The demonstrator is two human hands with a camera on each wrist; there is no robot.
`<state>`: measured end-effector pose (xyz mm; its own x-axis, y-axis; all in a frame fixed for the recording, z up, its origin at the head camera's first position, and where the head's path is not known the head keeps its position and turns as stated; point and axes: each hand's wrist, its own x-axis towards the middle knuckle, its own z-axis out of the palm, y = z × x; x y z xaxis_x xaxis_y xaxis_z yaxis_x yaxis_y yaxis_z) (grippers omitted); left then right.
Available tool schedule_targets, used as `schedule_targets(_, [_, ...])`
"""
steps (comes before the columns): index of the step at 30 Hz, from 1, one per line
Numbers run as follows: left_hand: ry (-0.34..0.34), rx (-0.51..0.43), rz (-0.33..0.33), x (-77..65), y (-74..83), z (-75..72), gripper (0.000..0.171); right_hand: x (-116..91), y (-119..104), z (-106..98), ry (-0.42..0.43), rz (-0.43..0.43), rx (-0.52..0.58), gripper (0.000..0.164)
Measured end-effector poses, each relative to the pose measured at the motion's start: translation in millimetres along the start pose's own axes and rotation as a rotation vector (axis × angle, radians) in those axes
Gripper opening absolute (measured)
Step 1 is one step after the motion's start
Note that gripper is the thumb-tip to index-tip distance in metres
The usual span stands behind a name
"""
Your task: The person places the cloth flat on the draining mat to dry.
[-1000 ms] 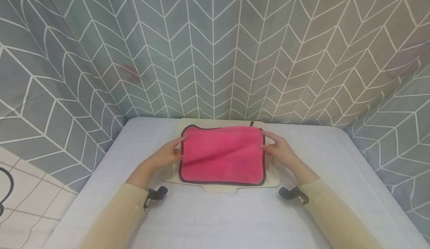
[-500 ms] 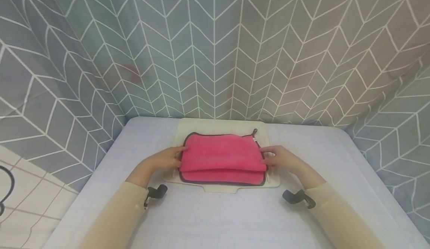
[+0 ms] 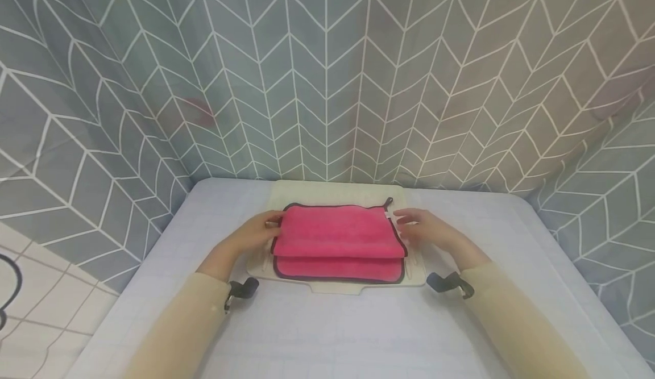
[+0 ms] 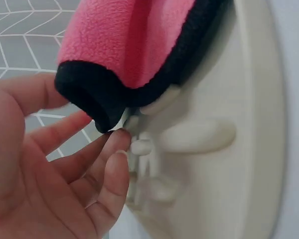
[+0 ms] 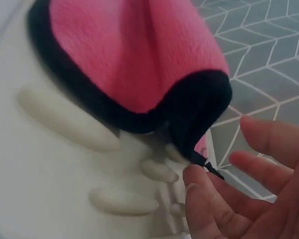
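So the pink plush rectangular cloth with black trim [image 3: 340, 231] is folded over on itself on the flat cream plastic-looking board [image 3: 338, 189], long axis running left to right along the board, right between my two grips. My left grip [image 3: 253, 232], at the board's left side, is nearer: fingers loosely spread, tips seemingly touching the cloth's edge, no pinch. My right grip [image 3: 430, 231], at the board's right side, is spread too, slightly off the cloth. The cloth's near edge sits just inside the board's near rim. Grey fabric curtain with white herringbone lines [image 3: 327, 83] is just behind the board, so I'd say the roomier side is the pale bluish-white flat surface [image 3: 338, 333] in front of it.
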<state>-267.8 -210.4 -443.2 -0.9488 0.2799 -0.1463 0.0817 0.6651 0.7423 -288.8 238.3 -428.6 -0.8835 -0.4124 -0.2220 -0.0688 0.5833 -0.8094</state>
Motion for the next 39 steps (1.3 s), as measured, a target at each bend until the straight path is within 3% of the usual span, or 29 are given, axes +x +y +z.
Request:
schedule_targets(6, [0.042,0.024,0.068,11.8,-6.5,1.2,0.045,11.7,-5.1,5.5,0.062,-0.033,0.065,0.046])
schedule_targets(14, [0.051,0.037,0.053,13.0,-3.9,2.8,0.042,26.6,-4.6,13.0,0.114,0.041,0.083,0.041])
schedule_targets(23, [0.011,0.065,0.061,16.5,-4.8,1.4,0.044,39.3,4.6,12.5,0.07,0.019,0.174,0.045])
schedule_targets(27, [0.009,0.087,0.088,18.2,-5.2,-0.7,0.044,40.9,4.4,11.1,0.057,0.009,0.128,0.049])
schedule_targets(39, [0.052,0.079,0.114,33.3,3.5,-3.5,0.052,42.2,-6.9,-1.5,0.159,-0.055,0.049,0.053])
